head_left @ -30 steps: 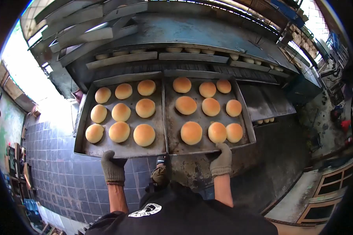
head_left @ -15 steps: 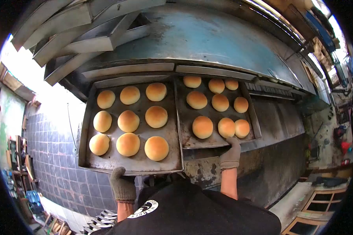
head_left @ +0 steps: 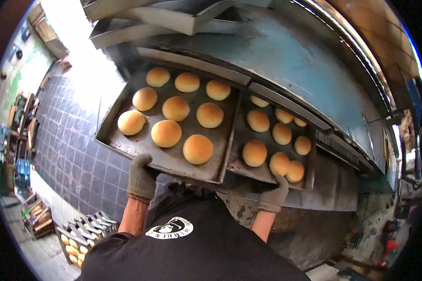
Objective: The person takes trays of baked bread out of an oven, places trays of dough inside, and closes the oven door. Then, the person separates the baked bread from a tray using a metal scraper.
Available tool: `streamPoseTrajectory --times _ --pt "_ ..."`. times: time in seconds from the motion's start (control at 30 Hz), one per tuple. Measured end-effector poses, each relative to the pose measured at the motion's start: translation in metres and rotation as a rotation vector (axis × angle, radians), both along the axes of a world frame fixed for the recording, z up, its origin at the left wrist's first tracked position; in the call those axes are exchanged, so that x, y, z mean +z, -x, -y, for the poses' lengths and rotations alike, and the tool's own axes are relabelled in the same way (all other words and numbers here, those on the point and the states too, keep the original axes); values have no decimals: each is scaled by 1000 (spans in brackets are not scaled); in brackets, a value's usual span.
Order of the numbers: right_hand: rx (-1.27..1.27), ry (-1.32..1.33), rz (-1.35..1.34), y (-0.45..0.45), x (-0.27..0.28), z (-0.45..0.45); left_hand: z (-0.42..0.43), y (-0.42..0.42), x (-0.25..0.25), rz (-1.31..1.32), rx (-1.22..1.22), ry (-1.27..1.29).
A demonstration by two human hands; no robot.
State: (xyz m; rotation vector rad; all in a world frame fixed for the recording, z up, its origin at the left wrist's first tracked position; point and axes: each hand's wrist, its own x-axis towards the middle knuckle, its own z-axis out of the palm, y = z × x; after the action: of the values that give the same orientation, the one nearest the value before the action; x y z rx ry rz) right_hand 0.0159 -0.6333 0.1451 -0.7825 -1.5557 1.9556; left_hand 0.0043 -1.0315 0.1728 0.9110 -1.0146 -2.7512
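My left hand (head_left: pixel 142 179), in a grey knit glove, is closed on the front rim of the left baking tray (head_left: pixel 173 158). Several round golden-brown buns (head_left: pixel 176 108) sit on it in rows. My right hand (head_left: pixel 274 194), gloved too, grips the front edge of the right baking tray (head_left: pixel 236 162), its thumb over the rim close to a bun (head_left: pixel 279 164). More buns stand on that tray, two of them touching at the front. Side by side, both trays lie at the oven opening. The fingers under each rim are hidden.
A blue-grey metal oven (head_left: pixel 276 61) rises beyond the trays. Empty metal pans (head_left: pixel 159 16) are stacked on top at the left. Dark floor tiles (head_left: pixel 75 154) spread to the left. At the lower left stands a stack of trays with buns (head_left: pixel 72 248).
The view has turned, so both trays now slant down to the right. More of the floor and the tray stack at lower left has come into view. Both hands keep their grip.
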Motion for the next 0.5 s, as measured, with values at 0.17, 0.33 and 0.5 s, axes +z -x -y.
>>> streamPoseTrajectory --times 0.17,0.33,0.5 --pt "87 405 -80 79 -27 -11 16 86 -6 -34 -145 73" --pt "15 207 1 143 -36 -14 27 163 -31 22 -267 397" --pt "30 -197 333 204 -38 -18 39 264 -78 123 -395 1305"
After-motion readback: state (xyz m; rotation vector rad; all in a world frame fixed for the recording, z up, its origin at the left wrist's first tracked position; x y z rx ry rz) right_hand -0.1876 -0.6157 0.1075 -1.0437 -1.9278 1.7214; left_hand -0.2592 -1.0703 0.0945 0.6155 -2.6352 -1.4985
